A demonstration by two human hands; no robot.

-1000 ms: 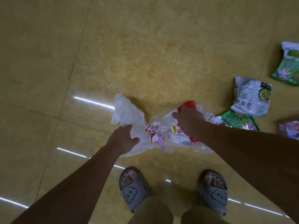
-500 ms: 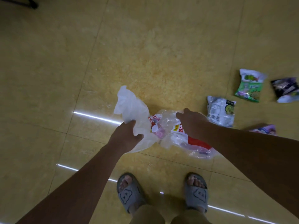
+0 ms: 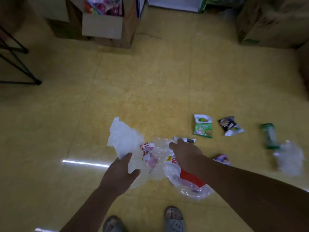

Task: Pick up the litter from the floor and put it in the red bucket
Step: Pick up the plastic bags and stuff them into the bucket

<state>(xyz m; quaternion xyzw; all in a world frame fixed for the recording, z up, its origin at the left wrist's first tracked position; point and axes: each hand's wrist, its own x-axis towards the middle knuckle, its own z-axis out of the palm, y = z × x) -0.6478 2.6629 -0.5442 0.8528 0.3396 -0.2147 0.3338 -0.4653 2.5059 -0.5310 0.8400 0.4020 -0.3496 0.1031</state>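
My left hand (image 3: 121, 171) grips a crumpled white plastic bag (image 3: 124, 139). My right hand (image 3: 184, 153) holds a clear plastic wrapper with red print (image 3: 187, 180) beside it; both pieces hang together above the floor in front of me. More litter lies on the yellow floor to the right: a green snack packet (image 3: 203, 126), a dark packet (image 3: 230, 126), a green bottle (image 3: 269, 136), a clear crumpled bag (image 3: 289, 158), a purple wrapper (image 3: 223, 159) and a white packet (image 3: 185, 140) partly hidden behind my right hand. No red bucket is in view.
Cardboard boxes (image 3: 103, 25) stand at the back, one holding coloured packets. Another large box (image 3: 267, 22) sits at the back right. Black metal legs (image 3: 18, 64) stand at the left. My sandalled feet (image 3: 174, 220) are at the bottom edge.
The view has tilted up, bringing the boxes and more litter into sight. Both hands have lifted the plastic pieces higher off the floor.
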